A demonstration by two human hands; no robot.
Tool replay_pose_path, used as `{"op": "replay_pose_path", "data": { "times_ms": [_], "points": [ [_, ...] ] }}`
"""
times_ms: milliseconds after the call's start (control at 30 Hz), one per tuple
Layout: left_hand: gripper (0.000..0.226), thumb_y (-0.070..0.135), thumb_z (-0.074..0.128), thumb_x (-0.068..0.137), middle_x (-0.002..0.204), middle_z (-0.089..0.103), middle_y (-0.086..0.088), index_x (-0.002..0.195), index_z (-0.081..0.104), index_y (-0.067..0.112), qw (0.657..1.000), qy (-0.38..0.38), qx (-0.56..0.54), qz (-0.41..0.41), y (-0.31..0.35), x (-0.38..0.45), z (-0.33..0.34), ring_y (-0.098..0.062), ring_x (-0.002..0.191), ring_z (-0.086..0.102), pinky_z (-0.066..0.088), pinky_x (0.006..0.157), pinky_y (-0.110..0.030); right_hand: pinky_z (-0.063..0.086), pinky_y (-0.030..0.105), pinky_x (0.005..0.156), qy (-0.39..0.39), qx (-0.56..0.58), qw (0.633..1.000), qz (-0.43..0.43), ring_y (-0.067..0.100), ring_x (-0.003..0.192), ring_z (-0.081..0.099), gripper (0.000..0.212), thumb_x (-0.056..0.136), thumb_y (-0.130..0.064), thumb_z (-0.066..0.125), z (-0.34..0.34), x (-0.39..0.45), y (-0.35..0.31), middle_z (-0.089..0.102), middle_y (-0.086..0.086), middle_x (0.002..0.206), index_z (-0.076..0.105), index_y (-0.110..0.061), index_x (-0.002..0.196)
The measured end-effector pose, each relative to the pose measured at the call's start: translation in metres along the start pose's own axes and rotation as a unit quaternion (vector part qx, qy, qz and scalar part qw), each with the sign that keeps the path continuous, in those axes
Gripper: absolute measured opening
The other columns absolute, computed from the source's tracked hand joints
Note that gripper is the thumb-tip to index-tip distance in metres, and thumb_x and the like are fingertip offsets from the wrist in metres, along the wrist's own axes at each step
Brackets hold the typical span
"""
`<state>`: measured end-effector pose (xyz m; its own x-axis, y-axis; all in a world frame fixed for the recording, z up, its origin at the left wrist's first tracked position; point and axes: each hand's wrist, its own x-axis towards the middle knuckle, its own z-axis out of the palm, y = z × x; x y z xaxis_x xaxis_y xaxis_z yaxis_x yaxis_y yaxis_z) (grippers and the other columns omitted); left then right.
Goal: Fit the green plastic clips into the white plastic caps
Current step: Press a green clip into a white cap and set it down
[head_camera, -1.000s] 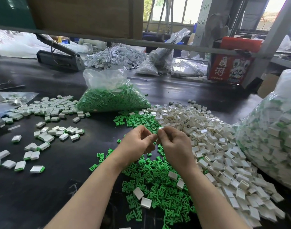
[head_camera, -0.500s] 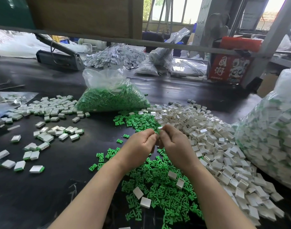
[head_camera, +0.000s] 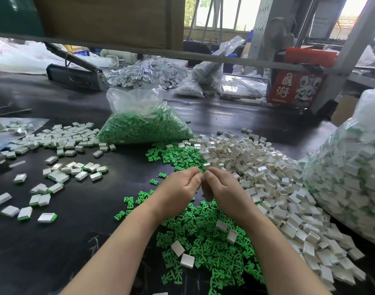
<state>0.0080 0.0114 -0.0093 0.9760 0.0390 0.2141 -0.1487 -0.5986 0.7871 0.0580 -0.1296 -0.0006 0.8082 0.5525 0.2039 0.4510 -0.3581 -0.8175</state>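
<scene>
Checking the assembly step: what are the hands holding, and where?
Both hands meet fingertip to fingertip, pinching something small; it is hidden, so the piece and grip point cannot be told.

1. Hiding whatever piece is pinched between them: curled fingertips of left hand (head_camera: 180,186) and right hand (head_camera: 223,188).
2. Running off the right edge: bag of assembled caps (head_camera: 348,177).
3. Lying partly buried under both forearms: loose green clips (head_camera: 205,237).
4. Blurring into a grey mass, single parts too small to tell: far heap of wired pieces (head_camera: 148,72).
5. Being cut by the left edge: clear plastic sheet (head_camera: 3,128).
</scene>
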Motion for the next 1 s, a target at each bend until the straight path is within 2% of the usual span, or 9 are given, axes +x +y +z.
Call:
{"op": "replay_pose_path", "data": {
  "times_ms": [67, 133, 233, 300, 400, 567, 767, 900, 1000],
  "points": [
    [0.031, 0.036, 0.039, 0.097, 0.076, 0.056, -0.011, 0.084, 0.053, 0.011, 1.000, -0.005, -0.009, -0.001, 0.001, 0.000, 0.001, -0.028, 0.071, 0.050, 0.044, 0.073, -0.052, 0.043, 0.055, 0.072, 0.001, -0.015, 1.000, -0.004, 0.038, 0.070, 0.051, 0.037, 0.103, -0.016, 0.037, 0.000, 0.000, -0.001, 0.056, 0.017, 0.068, 0.049, -0.007, 0.069],
    [0.029, 0.030, 0.040, 0.101, 0.069, 0.049, -0.001, 0.080, 0.049, 0.012, 1.000, -0.010, -0.009, -0.001, 0.001, 0.000, 0.001, -0.018, 0.065, 0.042, 0.041, 0.068, -0.049, 0.044, 0.053, 0.070, 0.002, -0.021, 1.000, -0.011, 0.036, 0.069, 0.051, 0.040, 0.101, -0.025, 0.034, 0.001, 0.000, -0.002, 0.055, 0.014, 0.067, 0.049, -0.008, 0.068],
    [0.030, 0.024, 0.041, 0.104, 0.067, 0.047, 0.004, 0.076, 0.046, 0.017, 1.000, -0.009, 0.007, -0.008, 0.001, 0.001, 0.003, -0.015, 0.063, 0.040, 0.039, 0.064, -0.043, 0.041, 0.044, 0.065, 0.005, -0.047, 0.999, -0.018, 0.021, 0.063, 0.048, 0.037, 0.092, -0.034, 0.029, 0.003, -0.002, -0.002, 0.052, 0.001, 0.063, 0.045, -0.018, 0.063],
    [0.031, 0.023, 0.040, 0.105, 0.067, 0.047, 0.005, 0.074, 0.044, 0.020, 1.000, 0.000, 0.018, -0.010, 0.003, 0.001, 0.005, -0.014, 0.062, 0.040, 0.037, 0.063, -0.041, 0.037, 0.040, 0.064, 0.005, -0.081, 0.997, -0.017, 0.012, 0.061, 0.044, 0.036, 0.095, -0.034, 0.029, 0.005, -0.003, -0.001, 0.048, -0.006, 0.062, 0.041, -0.023, 0.063],
    [0.031, 0.024, 0.039, 0.105, 0.068, 0.051, 0.003, 0.074, 0.044, 0.023, 1.000, 0.007, 0.014, -0.015, 0.004, 0.000, 0.007, -0.015, 0.063, 0.043, 0.038, 0.065, -0.041, 0.035, 0.040, 0.064, 0.012, -0.113, 0.993, -0.010, 0.011, 0.062, 0.043, 0.039, 0.102, -0.030, 0.029, 0.009, -0.002, 0.002, 0.046, -0.006, 0.064, 0.040, -0.024, 0.065],
    [0.026, 0.025, 0.037, 0.105, 0.083, 0.062, -0.009, 0.085, 0.051, 0.015, 1.000, 0.008, 0.008, -0.023, 0.003, 0.000, 0.008, -0.029, 0.079, 0.057, 0.047, 0.076, -0.050, 0.028, 0.035, 0.059, 0.015, -0.117, 0.993, -0.007, 0.011, 0.062, 0.042, 0.038, 0.103, -0.023, 0.032, 0.013, -0.002, 0.004, 0.047, -0.004, 0.066, 0.040, -0.023, 0.066],
    [0.025, 0.027, 0.037, 0.105, 0.083, 0.061, -0.003, 0.086, 0.051, 0.020, 1.000, -0.004, -0.001, -0.028, 0.002, 0.000, 0.008, -0.024, 0.080, 0.058, 0.048, 0.079, -0.050, 0.031, 0.034, 0.057, 0.023, -0.102, 0.994, -0.014, 0.010, 0.061, 0.043, 0.038, 0.102, -0.025, 0.031, 0.014, -0.002, 0.006, 0.047, -0.005, 0.064, 0.041, -0.023, 0.065],
    [0.026, 0.028, 0.037, 0.105, 0.079, 0.058, 0.003, 0.083, 0.050, 0.024, 1.000, -0.007, -0.011, -0.027, 0.003, 0.000, 0.008, -0.012, 0.072, 0.053, 0.048, 0.075, -0.046, 0.028, 0.028, 0.053, 0.036, -0.080, 0.996, -0.014, 0.006, 0.057, 0.041, 0.037, 0.098, -0.029, 0.030, 0.016, -0.001, 0.008, 0.046, -0.007, 0.062, 0.040, -0.025, 0.063],
    [0.026, 0.027, 0.036, 0.106, 0.092, 0.064, -0.008, 0.095, 0.056, 0.013, 0.999, -0.009, -0.024, -0.029, 0.003, 0.000, 0.009, -0.027, 0.089, 0.061, 0.049, 0.085, -0.051, 0.026, 0.023, 0.051, 0.044, -0.074, 0.996, -0.011, 0.004, 0.056, 0.042, 0.034, 0.091, -0.036, 0.026, 0.017, 0.000, 0.009, 0.047, -0.008, 0.060, 0.040, -0.026, 0.061]
  ]
}}
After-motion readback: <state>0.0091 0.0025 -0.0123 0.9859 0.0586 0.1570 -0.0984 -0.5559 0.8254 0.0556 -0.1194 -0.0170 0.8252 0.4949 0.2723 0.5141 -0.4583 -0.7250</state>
